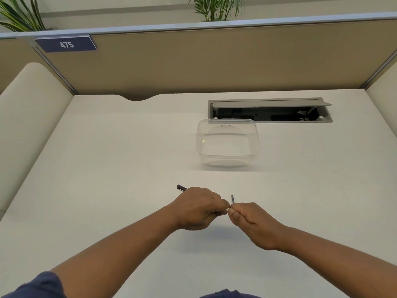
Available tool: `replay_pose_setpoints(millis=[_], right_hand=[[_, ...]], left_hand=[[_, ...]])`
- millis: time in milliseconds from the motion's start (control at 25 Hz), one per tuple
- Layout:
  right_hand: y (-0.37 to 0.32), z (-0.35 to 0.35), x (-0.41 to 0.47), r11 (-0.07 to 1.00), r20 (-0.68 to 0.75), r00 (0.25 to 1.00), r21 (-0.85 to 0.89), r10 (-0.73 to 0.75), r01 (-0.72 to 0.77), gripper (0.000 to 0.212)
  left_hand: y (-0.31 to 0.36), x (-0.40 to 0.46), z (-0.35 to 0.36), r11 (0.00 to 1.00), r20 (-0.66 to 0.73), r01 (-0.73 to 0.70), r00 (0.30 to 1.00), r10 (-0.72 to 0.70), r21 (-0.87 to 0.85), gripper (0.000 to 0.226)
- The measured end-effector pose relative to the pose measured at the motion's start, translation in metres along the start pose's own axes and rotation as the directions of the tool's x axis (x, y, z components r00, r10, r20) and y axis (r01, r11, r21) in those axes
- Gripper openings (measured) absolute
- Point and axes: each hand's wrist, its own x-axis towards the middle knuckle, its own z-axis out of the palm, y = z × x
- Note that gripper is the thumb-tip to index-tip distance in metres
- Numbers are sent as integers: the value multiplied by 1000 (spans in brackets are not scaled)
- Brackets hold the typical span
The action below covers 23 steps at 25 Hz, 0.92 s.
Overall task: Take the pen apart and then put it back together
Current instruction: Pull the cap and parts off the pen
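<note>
My left hand (198, 208) is closed around a dark pen body (181, 187); only its far end sticks out past the knuckles toward the upper left. My right hand (250, 222) pinches a small part right at the left hand's fingertips, where a whitish bit (227, 210) shows. A thin dark grey rod (232, 199) stands up just above my right fingertips; whether it is held or lies on the desk I cannot tell. Both hands hover low over the white desk (120, 160), touching each other at the fingertips.
A clear plastic container (227, 142) stands on the desk beyond the hands, slightly right. Behind it is an open cable hatch (270, 110) in the desktop. Tan partition walls with a "475" sign (66, 44) enclose the back and sides.
</note>
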Motion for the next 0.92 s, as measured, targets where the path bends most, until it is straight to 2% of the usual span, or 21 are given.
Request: replay_pose_setpoints(millis=[120,200,280,360,440,520,560,600,680,800,920], right_hand=[[2,0,-2,996,-18,999,87,36,-35,38],[-1,0,-2,947,-6,991,296,134,-127,37],[-9,0,-2,766,61,960,590,272,-254,34],[-17,0,-2,506,167,921,794,351,-337,29],[-20,2,-2,313,236,897,878,374,-361,28],[-22,5,-2,221,255,883,906,394,-361,29],[-22,5,-2,236,238,885,906,401,-351,29],[-23,6,-2,294,200,893,896,404,-334,29],[-24,6,-3,470,90,912,834,400,-289,29],[-19,8,-9,672,-29,933,701,360,-238,32],[-15,4,-16,879,-141,965,458,221,-134,34]], left_hand=[[4,1,2,1000,-43,19,999,-19,-4,11],[5,4,1,1000,-95,26,995,-26,1,8],[6,7,-1,1000,-154,21,988,-20,7,9],[7,8,-3,1000,-194,5,981,0,23,8],[7,8,-2,999,-224,-2,975,14,52,7],[7,6,-1,997,-229,3,973,17,83,8],[7,6,-1,996,-227,5,974,16,90,10],[7,5,-1,997,-220,10,976,8,82,12],[9,5,-2,999,-169,34,985,-27,38,13],[14,8,-9,993,17,116,993,-115,-29,17],[19,14,-19,965,181,208,967,-179,-160,25]])
